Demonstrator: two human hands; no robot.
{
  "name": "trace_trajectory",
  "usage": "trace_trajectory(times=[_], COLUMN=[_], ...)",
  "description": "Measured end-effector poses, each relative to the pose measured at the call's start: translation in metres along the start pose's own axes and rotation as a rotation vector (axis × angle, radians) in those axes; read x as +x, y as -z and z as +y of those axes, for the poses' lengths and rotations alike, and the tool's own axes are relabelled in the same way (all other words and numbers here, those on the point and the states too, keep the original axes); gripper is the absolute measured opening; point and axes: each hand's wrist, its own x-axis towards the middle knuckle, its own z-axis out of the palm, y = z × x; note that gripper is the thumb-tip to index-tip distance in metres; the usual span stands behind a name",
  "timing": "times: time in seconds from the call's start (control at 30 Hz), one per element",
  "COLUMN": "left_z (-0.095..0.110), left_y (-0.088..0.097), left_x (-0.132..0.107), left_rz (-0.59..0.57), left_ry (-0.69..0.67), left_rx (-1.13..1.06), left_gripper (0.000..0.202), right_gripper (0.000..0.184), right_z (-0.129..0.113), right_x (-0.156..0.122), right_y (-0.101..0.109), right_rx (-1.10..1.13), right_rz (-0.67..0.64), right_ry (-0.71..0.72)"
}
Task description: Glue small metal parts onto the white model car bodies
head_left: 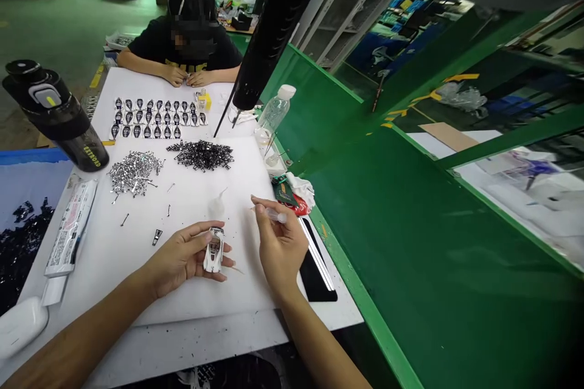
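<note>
We cradle a white toy car (214,249) in our curled left hand (182,258); just beside it, our right hand (280,243) pinches a small clear applicator (276,214), both over a white foam sheet (109,267), with loose silver parts (134,173) beyond our grip.

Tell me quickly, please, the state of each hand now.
Left hand: closed, holding a white toy car.
Right hand: closed, holding a small syringe.

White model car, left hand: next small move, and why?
Probably bring the clear applicator in the right hand to the white model car: the left hand holds the car up, and the applicator's tip points roughly toward it, not touching it.
</note>
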Motion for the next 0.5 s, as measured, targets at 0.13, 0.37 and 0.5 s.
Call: trace_trajectory(times=[0.13,0.37,0.5], left_z=[0.000,0.002,0.003], left_y=[-0.001,-0.001,0.001], left_x=[0.001,0.001,0.001], left_rz=[0.010,0.009,-0.008], left_ry=[-0.003,0.011,0.017], left_rx=[0.010,0.003,0.001], left_gripper=[0.036,0.040,0.046], right_gripper=[0.026,0.032,0.058], right_z=[-0.007,-0.069,-0.088], right_x=[0.003,-0.003,0.001], right_y=[-0.008,-0.009,-0.012], right_rx=[0.070,0.596,0.771], right_rz=[0.039,-0.051,-0.437], right_ry=[0.006,-0.009,-0.284])
